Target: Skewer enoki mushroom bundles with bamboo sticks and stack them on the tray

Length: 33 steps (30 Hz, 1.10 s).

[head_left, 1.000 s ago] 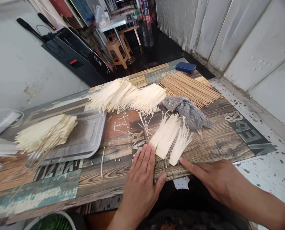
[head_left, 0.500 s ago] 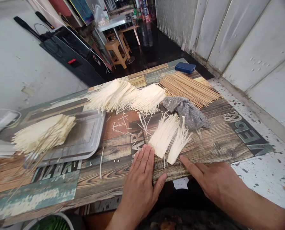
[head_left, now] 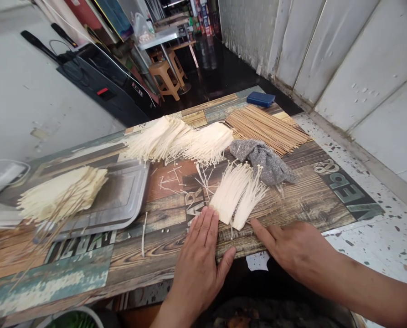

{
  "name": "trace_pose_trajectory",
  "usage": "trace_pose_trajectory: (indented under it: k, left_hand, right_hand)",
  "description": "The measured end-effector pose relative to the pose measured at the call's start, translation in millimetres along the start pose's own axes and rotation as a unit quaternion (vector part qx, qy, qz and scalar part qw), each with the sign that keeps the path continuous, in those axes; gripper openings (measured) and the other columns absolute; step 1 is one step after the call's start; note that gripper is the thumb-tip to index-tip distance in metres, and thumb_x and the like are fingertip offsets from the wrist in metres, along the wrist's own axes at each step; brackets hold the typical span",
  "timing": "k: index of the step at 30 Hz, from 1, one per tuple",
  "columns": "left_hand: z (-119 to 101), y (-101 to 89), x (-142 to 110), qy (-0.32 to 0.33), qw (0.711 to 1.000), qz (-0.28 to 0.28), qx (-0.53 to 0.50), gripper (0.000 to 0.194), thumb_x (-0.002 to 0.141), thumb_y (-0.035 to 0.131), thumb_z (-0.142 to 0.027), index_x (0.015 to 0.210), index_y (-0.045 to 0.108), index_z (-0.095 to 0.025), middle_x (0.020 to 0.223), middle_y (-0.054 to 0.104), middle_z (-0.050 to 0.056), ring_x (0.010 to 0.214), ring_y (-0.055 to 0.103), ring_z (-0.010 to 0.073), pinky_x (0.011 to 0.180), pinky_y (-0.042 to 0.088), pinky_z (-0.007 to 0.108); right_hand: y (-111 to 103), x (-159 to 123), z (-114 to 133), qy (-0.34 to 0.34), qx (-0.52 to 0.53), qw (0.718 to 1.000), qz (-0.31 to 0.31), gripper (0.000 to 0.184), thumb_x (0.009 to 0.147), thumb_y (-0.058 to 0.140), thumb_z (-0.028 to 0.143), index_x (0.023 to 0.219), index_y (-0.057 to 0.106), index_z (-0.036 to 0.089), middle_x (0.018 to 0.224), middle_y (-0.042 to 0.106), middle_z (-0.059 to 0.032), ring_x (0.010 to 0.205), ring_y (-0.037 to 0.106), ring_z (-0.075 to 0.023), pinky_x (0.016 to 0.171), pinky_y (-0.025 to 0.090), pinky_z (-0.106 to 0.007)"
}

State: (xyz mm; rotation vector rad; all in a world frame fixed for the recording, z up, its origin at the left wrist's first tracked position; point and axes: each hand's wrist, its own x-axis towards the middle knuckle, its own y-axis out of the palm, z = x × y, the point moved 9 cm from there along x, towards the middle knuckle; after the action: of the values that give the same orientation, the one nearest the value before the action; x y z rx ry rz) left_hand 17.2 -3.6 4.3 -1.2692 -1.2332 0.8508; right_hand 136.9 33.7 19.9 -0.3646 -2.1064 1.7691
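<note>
A flat bundle of enoki mushrooms point(head_left: 231, 191) lies on the table in front of me, with a smaller strip of enoki point(head_left: 249, 200) against its right side. My left hand point(head_left: 201, 246) rests flat, palm down and fingers stretched, its fingertips on the lower left edge of the bundle. My right hand point(head_left: 292, 246) is low beside the smaller strip, its index finger pointing at the strip's base and the other fingers curled under. What those curled fingers hold, if anything, is hidden. Loose enoki stems point(head_left: 206, 180) lie scattered just beyond.
Behind are fanned enoki piles point(head_left: 169, 136), a grey cloth point(head_left: 263, 159), many wooden skewers point(head_left: 266, 129) and a blue box point(head_left: 260, 99). To the left, skewered enoki point(head_left: 61, 193) sits on a metal tray point(head_left: 128, 205). A bowl of greens point(head_left: 75, 319) stands below the table's front edge.
The smaller enoki strip has shifted left, closing the gap to the larger bundle. My right hand has moved slightly left with it. My left hand stays flat in place.
</note>
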Motion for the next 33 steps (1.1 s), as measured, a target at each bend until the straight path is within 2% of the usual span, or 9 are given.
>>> trace_pose_trajectory:
  k: [5, 10, 14, 18, 21, 23, 26, 29, 33]
  left_hand:
    - [-0.3, 0.8, 0.8, 0.002, 1.0, -0.001, 0.001, 0.072, 0.092, 0.049, -0.038, 0.151, 0.016, -0.012, 0.153, 0.032, 0.017, 0.143, 0.025, 0.0288, 0.113, 0.033, 0.049]
    - [0.4, -1.0, 0.6, -0.008, 1.0, -0.007, -0.016, 0.075, 0.092, 0.051, -0.038, 0.152, 0.013, -0.013, 0.153, 0.031, 0.016, 0.143, 0.026, 0.0292, 0.114, 0.03, 0.051]
    - [17.1, -10.8, -4.9, -0.083, 0.991, -0.051, -0.09, 0.073, 0.094, 0.048, -0.035, 0.152, 0.009, -0.017, 0.156, 0.025, 0.015, 0.144, 0.023, 0.0265, 0.112, 0.035, 0.047]
    - [41.9, -29.0, -5.2, -0.148, 0.971, -0.14, -0.128, 0.069, 0.095, 0.048, -0.032, 0.152, 0.011, -0.023, 0.157, 0.024, 0.012, 0.144, 0.023, 0.0237, 0.113, 0.033, 0.045]
    - [50.7, -42.8, 9.8, -0.128, 0.965, -0.178, -0.141, 0.066, 0.095, 0.049, -0.032, 0.151, 0.015, -0.024, 0.155, 0.029, 0.011, 0.143, 0.026, 0.0231, 0.113, 0.032, 0.045]
    - [53.2, -53.8, 23.1, -0.108, 0.962, -0.198, -0.151, 0.063, 0.095, 0.047, -0.033, 0.15, 0.019, -0.024, 0.154, 0.032, 0.011, 0.143, 0.028, 0.0227, 0.114, 0.032, 0.045]
    - [52.0, -69.8, 42.5, -0.084, 0.957, -0.215, -0.176, 0.059, 0.096, 0.045, -0.037, 0.149, 0.024, -0.021, 0.153, 0.034, 0.012, 0.142, 0.028, 0.0228, 0.115, 0.029, 0.046]
    - [50.0, -80.7, 58.9, -0.086, 0.948, -0.207, -0.224, 0.06, 0.095, 0.044, -0.044, 0.147, 0.03, -0.018, 0.153, 0.033, 0.012, 0.143, 0.026, 0.0235, 0.115, 0.027, 0.046]
    - [44.8, -78.6, 78.9, -0.087, 0.916, -0.147, -0.362, 0.066, 0.091, 0.05, -0.05, 0.146, 0.034, -0.018, 0.151, 0.037, 0.011, 0.14, 0.032, 0.0256, 0.114, 0.029, 0.043]
  right_hand:
    - [1.7, 8.4, 2.8, -0.009, -0.015, 1.0, 0.008, 0.051, 0.072, 0.054, 0.006, 0.124, 0.054, 0.004, 0.061, 0.06, -0.0021, 0.043, 0.052, -0.0166, 0.042, 0.018, -0.031]
    - [5.5, 17.8, 2.0, -0.012, -0.003, 1.0, 0.024, 0.048, 0.077, 0.053, 0.006, 0.124, 0.052, 0.005, 0.065, 0.062, -0.003, 0.048, 0.054, -0.0163, 0.043, 0.02, -0.031]
    - [6.5, 14.7, -13.3, 0.011, 0.072, 0.997, 0.019, 0.048, 0.074, 0.053, 0.002, 0.121, 0.052, 0.01, 0.072, 0.067, -0.0022, 0.054, 0.057, -0.0138, 0.047, 0.028, -0.028]
    - [-19.1, 5.7, -46.0, 0.058, 0.099, 0.988, -0.1, 0.041, 0.078, 0.042, 0.001, 0.114, 0.056, 0.014, 0.07, 0.068, -0.0013, 0.051, 0.056, -0.0134, 0.047, 0.029, -0.026]
    - [-47.3, 0.7, -72.1, 0.095, 0.074, 0.98, -0.158, 0.031, 0.091, 0.036, 0.01, 0.114, 0.057, 0.013, 0.067, 0.068, -0.0021, 0.047, 0.055, -0.0132, 0.046, 0.031, -0.025]
    - [-67.8, -0.9, -86.4, 0.115, 0.102, 0.972, -0.179, 0.028, 0.097, 0.034, 0.019, 0.111, 0.057, 0.014, 0.068, 0.067, -0.002, 0.048, 0.055, -0.0126, 0.049, 0.035, -0.024]
    - [-85.3, -2.5, -102.0, 0.152, 0.268, 0.936, -0.171, 0.029, 0.099, 0.033, 0.028, 0.107, 0.058, 0.017, 0.06, 0.055, 0.0029, 0.048, 0.048, -0.0117, 0.049, 0.036, -0.024]
    - [-80.2, -3.1, -100.6, 0.18, 0.45, 0.867, -0.117, 0.031, 0.099, 0.034, 0.037, 0.107, 0.058, 0.019, 0.055, 0.037, 0.0067, 0.046, 0.037, -0.0117, 0.046, 0.031, -0.024]
    - [-66.9, -5.4, -88.5, 0.189, 0.572, 0.794, -0.086, 0.035, 0.097, 0.039, 0.045, 0.105, 0.058, 0.017, 0.053, 0.028, 0.0083, 0.045, 0.029, -0.0104, 0.043, 0.024, -0.025]
